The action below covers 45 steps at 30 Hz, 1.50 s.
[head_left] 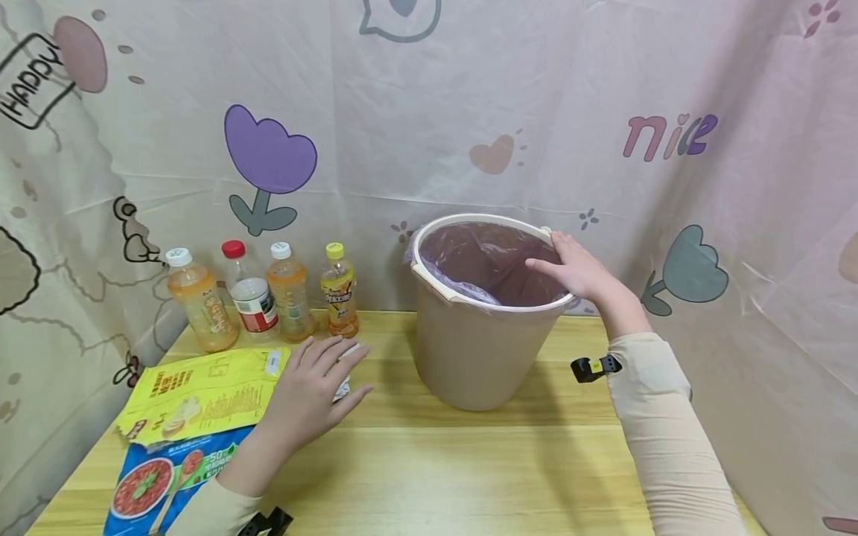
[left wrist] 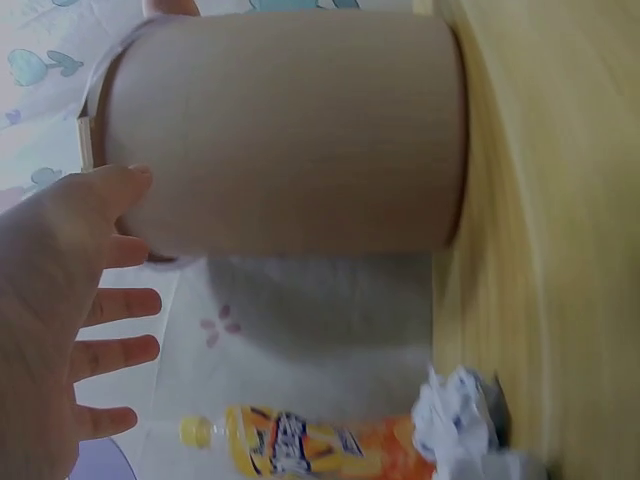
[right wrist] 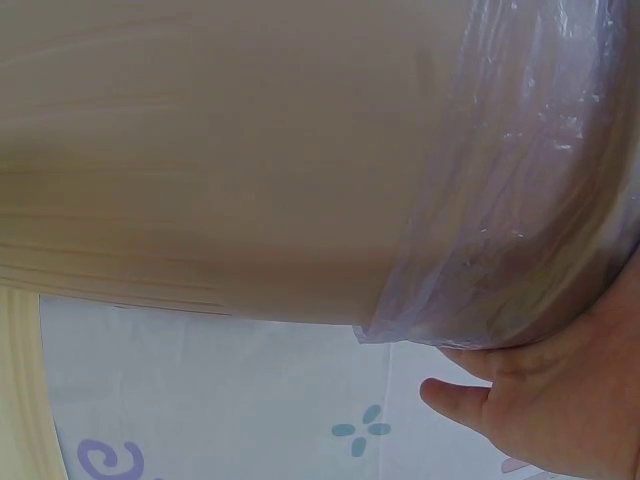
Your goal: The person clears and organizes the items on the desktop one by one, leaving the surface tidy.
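Note:
A beige trash bin [head_left: 479, 357] with a clear plastic liner [head_left: 462, 286] folded over its white rim stands on the table. My right hand [head_left: 583, 272] grips the bin's right rim, thumb over the opening and fingers on the outer side; its fingers partly show below the liner in the right wrist view. My left hand [head_left: 311, 387] hovers over the table left of the bin, fingers spread and holding nothing. Crumpled white paper [left wrist: 455, 420] lies just beyond it, mostly covered by the hand in the head view.
Several plastic bottles stand at the back left, among them a red-capped bottle [head_left: 251, 290] and a yellow-capped bottle [head_left: 339, 290]. In front of them lie a yellow food packet [head_left: 208, 394] and a blue packet [head_left: 150, 484]. A printed cloth [head_left: 402, 112] hangs behind the wooden table [head_left: 469, 476].

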Tool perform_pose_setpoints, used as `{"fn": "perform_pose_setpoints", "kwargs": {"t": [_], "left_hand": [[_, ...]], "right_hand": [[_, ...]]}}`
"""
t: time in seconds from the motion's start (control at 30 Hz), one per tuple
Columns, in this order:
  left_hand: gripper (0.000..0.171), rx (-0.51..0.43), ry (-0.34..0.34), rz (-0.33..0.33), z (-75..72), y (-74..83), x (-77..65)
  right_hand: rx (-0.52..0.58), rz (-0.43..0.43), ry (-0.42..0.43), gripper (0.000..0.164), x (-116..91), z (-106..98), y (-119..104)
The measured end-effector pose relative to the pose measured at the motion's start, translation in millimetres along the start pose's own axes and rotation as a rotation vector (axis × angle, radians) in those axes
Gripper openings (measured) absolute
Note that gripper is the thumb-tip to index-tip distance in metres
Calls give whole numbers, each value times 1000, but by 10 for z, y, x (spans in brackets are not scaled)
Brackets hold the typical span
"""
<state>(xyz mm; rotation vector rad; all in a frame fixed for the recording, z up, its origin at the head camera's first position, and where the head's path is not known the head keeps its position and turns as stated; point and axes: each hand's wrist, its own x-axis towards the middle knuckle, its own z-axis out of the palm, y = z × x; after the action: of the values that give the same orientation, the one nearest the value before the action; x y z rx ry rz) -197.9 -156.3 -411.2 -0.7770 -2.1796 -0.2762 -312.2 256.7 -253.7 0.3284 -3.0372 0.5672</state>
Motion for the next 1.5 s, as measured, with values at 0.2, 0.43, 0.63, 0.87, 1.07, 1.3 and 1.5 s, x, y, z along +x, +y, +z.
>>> {"fn": "perform_pose_setpoints", "kwargs": {"t": [0.2,0.43,0.63,0.87,1.07,1.3,1.5], "left_hand": [[59,64,-46,-6,-29,-160,-240],[59,107,-152,-23,-85,-334,-455],[55,144,-226,-27,-145,-427,-522],[55,201,-424,-107,-153,-443,-569],[64,208,-573,-218,-101,-441,-639],[75,197,-687,-280,-66,-431,-679],[73,205,-705,-252,-3,-461,-709]], "right_hand": [[4,0,-3,91,8,28,-7],[18,-2,1,90,-2,29,-26],[34,4,3,90,-3,0,-13],[30,2,12,90,1,-2,4],[37,9,11,90,-12,16,3],[51,12,7,90,-18,15,8],[54,13,10,90,-14,9,11]]}}
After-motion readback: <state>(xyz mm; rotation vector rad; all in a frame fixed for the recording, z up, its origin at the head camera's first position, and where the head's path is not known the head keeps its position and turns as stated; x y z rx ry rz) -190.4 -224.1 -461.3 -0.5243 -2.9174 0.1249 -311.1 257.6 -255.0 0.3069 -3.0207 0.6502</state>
